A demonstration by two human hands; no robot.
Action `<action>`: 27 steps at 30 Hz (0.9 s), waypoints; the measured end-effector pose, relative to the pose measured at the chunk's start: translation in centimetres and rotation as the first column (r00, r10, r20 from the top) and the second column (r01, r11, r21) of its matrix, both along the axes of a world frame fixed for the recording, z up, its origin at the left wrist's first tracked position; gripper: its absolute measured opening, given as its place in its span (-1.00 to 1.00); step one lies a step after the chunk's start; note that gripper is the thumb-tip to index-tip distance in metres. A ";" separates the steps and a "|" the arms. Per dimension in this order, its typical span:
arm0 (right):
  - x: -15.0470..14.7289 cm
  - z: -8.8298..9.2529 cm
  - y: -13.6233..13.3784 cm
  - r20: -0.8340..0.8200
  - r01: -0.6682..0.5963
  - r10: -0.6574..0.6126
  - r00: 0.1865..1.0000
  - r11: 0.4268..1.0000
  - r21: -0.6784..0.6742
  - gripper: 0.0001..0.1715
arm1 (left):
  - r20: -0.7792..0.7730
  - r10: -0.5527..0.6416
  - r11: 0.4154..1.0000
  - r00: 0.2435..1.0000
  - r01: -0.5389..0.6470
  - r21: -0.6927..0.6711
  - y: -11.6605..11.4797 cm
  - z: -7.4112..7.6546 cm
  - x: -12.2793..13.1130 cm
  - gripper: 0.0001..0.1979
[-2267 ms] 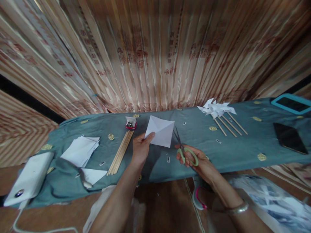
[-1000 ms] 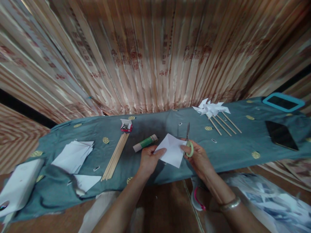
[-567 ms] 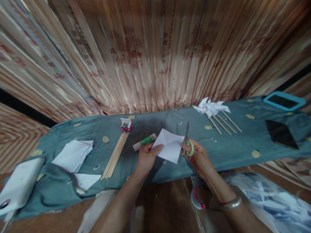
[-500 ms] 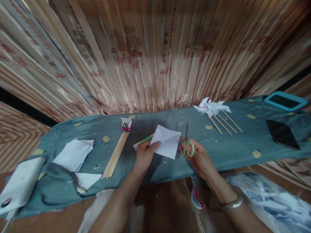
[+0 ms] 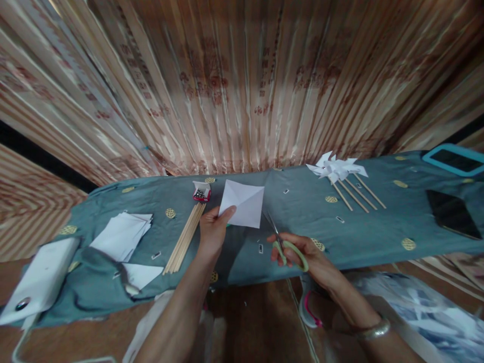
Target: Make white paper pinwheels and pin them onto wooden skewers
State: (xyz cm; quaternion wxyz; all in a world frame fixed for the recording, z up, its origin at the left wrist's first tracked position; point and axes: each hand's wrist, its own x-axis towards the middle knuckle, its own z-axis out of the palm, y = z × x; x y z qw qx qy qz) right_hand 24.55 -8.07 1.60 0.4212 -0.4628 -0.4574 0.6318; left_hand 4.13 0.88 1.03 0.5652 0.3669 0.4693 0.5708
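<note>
Between the thumb and fingers of my left hand (image 5: 215, 229) is a square sheet of white paper (image 5: 245, 202), with diagonal creases, held above the table. My right hand (image 5: 298, 252) grips a pair of scissors (image 5: 282, 242) by the light green handles. The blades are slightly apart and point up toward the paper's lower right corner, not touching it. Left of my left hand lies a bundle of wooden sticks (image 5: 184, 237). At its far end stands a small open red and white box (image 5: 201, 192) of shiny metal pins or tacks.
White paper sheets (image 5: 123, 234) and a folded paper piece (image 5: 141, 276) lie on the left. A white device (image 5: 41, 277) with a cable sits at the left end. Paper pinwheels (image 5: 336, 168) lie at right, near a dark phone-like slab (image 5: 452, 213) and a blue-framed object (image 5: 456, 159).
My left hand has moved the paper left and slightly up. My right hand has lowered, and the scissors have turned from upright to pointing up-left, with their blades parted. The view has shifted slightly.
</note>
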 end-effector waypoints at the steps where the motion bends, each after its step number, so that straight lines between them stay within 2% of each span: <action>1: 0.0 0.1 -0.1 0.010 -0.027 0.027 1.000 1.000 0.000 -0.38 | 0.003 0.009 1.000 1.000 -0.009 0.007 0.1 0.0 -0.1 -0.62; 9: 0.2 0.3 -0.3 0.003 -0.111 0.111 0.994 0.994 -0.006 -0.39 | 0.000 0.051 0.999 0.999 -0.051 0.011 0.5 0.1 -0.3 -0.62; 20: 0.1 -0.1 -0.5 -0.047 -0.146 0.146 0.988 0.989 -0.001 -0.44 | 0.020 0.060 0.998 0.998 -0.061 0.011 0.4 0.9 -0.3 -0.64; 27: 0.0 0.4 -0.4 -0.027 -0.171 0.170 0.985 0.985 -0.021 -0.40 | -0.010 0.069 0.997 0.998 -0.068 0.024 0.5 0.7 -0.3 -0.65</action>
